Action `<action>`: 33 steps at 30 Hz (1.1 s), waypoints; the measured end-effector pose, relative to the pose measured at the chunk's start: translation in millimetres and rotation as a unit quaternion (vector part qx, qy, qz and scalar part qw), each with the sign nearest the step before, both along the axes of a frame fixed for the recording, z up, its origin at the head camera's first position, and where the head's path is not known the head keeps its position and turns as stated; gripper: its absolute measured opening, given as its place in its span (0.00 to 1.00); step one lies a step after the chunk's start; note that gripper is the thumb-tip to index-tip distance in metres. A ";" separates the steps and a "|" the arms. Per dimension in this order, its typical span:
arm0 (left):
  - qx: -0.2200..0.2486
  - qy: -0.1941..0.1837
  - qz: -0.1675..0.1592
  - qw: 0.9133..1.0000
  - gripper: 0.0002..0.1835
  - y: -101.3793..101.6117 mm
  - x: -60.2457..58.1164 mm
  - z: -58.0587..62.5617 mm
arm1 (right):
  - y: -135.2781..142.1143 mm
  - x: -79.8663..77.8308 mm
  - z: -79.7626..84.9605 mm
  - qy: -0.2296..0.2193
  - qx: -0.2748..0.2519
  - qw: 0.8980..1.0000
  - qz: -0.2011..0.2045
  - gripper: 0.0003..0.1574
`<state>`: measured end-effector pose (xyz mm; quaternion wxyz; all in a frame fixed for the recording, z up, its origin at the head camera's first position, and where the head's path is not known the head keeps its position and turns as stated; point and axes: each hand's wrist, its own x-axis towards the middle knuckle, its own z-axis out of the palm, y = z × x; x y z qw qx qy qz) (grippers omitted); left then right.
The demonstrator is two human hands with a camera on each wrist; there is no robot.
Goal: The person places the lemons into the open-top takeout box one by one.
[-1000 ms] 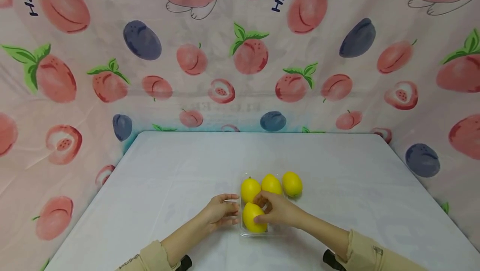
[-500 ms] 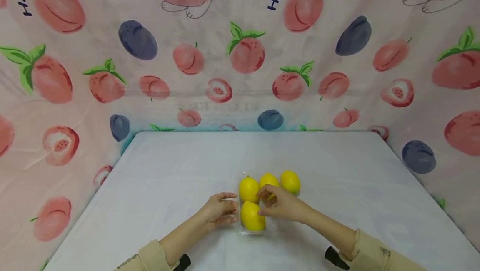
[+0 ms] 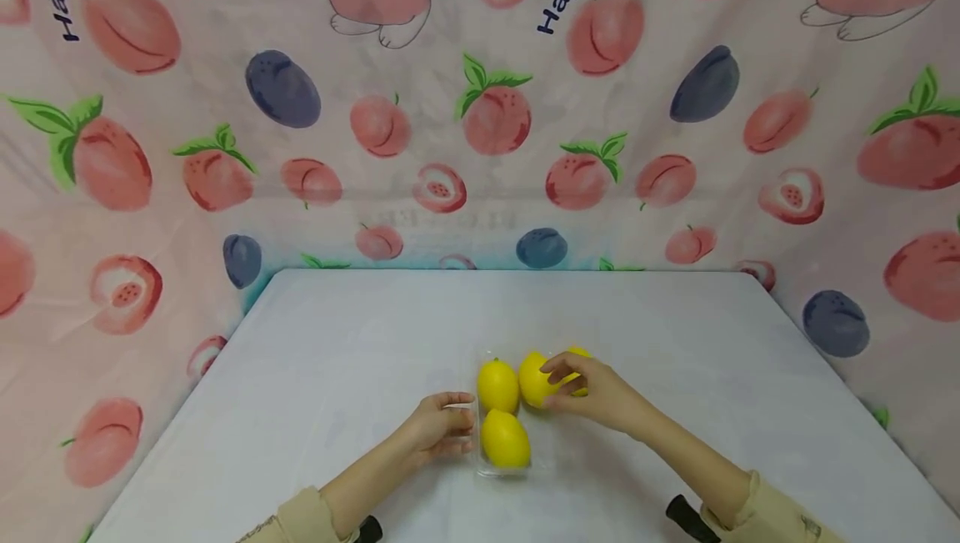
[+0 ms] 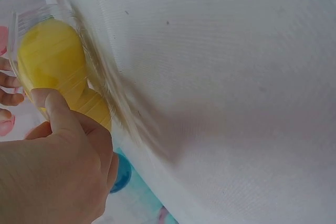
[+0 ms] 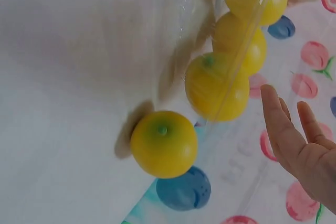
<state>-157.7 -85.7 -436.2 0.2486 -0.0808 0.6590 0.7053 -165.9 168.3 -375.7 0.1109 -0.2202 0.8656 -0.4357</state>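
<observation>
A clear plastic box [image 3: 501, 471] holds three yellow lemons: a front one [image 3: 506, 441], a back left one [image 3: 498, 386] and a back right one [image 3: 533, 380]. A loose lemon [image 5: 164, 144] sits on the table just right of the box. My left hand [image 3: 437, 424] touches the box's left wall with fairly straight fingers. My right hand [image 3: 600, 397] hovers over the box's right side, fingers loosely bent around nothing. In the head view it partly covers the back right lemon and the loose one.
The white-covered table [image 3: 360, 318] spreads around the box. Behind it hangs a pink cloth [image 3: 420, 51] printed with fruit. Black wrist mounts show at both cuffs.
My right hand has let go of the front lemon, leaving it in the box, and moved right and slightly back toward the loose lemon. My left hand stays at the box's wall.
</observation>
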 end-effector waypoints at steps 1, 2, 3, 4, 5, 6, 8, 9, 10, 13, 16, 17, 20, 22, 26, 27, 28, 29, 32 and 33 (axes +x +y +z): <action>-0.001 0.000 0.000 1.000 0.21 0.2 0.4 0.1 | 2.0 -0.7 1.1 0.007 -0.001 1.000 0.000 0.27; -0.002 0.000 0.001 1.000 0.21 0.4 0.9 0.5 | 3.9 -2.0 1.9 0.013 -0.002 1.000 -0.002 0.26; -0.002 0.000 0.001 1.000 0.21 0.6 1.2 0.9 | 5.7 -3.5 2.9 0.019 -0.003 1.000 -0.006 0.26; -0.003 0.000 0.003 1.000 0.21 1.0 2.0 0.7 | 7.7 -4.6 3.2 0.023 -0.002 1.000 -0.012 0.25; -0.004 -0.001 0.004 1.000 0.21 1.3 2.6 0.6 | 9.7 -6.0 3.5 0.028 0.000 0.999 -0.018 0.24; -0.005 -0.001 0.004 1.000 0.21 1.5 3.0 0.5 | 11.8 -7.6 3.7 0.031 0.001 0.999 -0.025 0.24; -0.003 -0.002 0.003 1.000 0.21 1.9 3.1 0.5 | 16.1 -11.5 4.0 0.036 0.004 0.998 -0.041 0.23; -0.002 -0.002 0.002 1.000 0.21 2.0 2.8 0.3 | 18.5 -13.9 3.8 0.040 0.007 0.998 -0.047 0.22; -0.003 -0.001 0.002 1.000 0.22 2.0 2.7 0.2 | 20.9 -16.2 3.5 0.042 0.008 0.998 -0.052 0.22; -0.005 -0.002 0.005 1.000 0.21 2.0 1.5 0.0 | 28.3 -23.2 1.5 0.038 0.014 0.997 -0.063 0.23; -0.008 -0.003 0.007 1.000 0.21 1.8 0.8 -0.4 | 35.6 -29.7 -2.7 0.036 0.018 0.997 -0.072 0.23; -0.008 -0.003 0.007 1.000 0.21 1.6 0.7 -0.5 | 37.9 -31.7 -4.4 0.034 0.019 0.996 -0.076 0.22; -0.008 -0.004 0.004 1.000 0.21 0.7 1.4 -0.4 | 44.3 -37.5 -11.0 0.026 0.013 0.996 -0.087 0.21; -0.008 -0.004 0.003 1.000 0.21 0.0 1.9 -0.1 | 47.9 -41.6 -15.4 0.015 0.003 0.996 -0.093 0.21; -0.009 -0.004 0.002 1.000 0.21 -0.2 1.1 1.1 | 54.5 -51.0 -20.6 -0.004 -0.007 0.994 -0.107 0.24; -0.008 -0.004 0.002 1.000 0.22 0.0 0.7 1.3 | 56.0 -53.5 -21.3 -0.008 -0.007 0.994 -0.110 0.24; -0.007 -0.004 0.001 1.000 0.22 0.3 0.1 1.5 | 57.4 -55.8 -21.9 -0.010 -0.003 0.994 -0.112 0.25; -0.006 -0.003 -0.001 1.000 0.22 0.6 -0.4 1.6 | 58.6 -58.0 -22.6 -0.014 -0.001 0.993 -0.116 0.25; -0.004 -0.005 0.001 1.000 0.22 1.2 -0.4 1.1 | 61.4 -63.4 -27.5 -0.028 0.009 0.993 -0.111 0.28; -0.004 -0.005 0.001 1.000 0.22 1.2 0.0 0.7 | 61.9 -64.4 -30.0 -0.037 0.011 0.993 -0.108 0.28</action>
